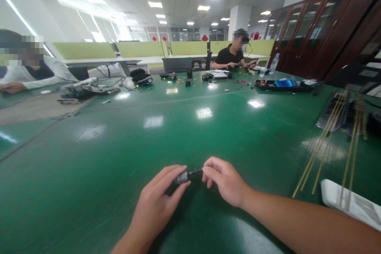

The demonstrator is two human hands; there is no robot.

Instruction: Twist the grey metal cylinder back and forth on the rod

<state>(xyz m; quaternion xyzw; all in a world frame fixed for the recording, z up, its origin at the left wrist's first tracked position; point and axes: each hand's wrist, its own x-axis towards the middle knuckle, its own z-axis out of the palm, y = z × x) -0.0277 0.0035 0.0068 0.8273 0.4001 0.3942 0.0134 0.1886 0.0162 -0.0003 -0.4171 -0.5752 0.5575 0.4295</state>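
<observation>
Low over the green table, my left hand [159, 198] grips a small grey metal cylinder [181, 177] between thumb and fingers. A thin dark shaft [195, 172] sticks out of the cylinder to the right, so it looks like a small motor or driver tool; its exact kind is unclear. My right hand [222, 178] has thumb and forefinger pinched together at the shaft's far end. Whether a tiny part sits in that pinch is hidden by the fingertips.
Long thin yellowish sticks [324, 143] and a white tray [351, 198] lie at the right. Across the green table [119, 143] are a black pouch [141, 77], a blue item [285, 83] in a dark tray and a bottle [274, 63]. Two people sit at the far side and left.
</observation>
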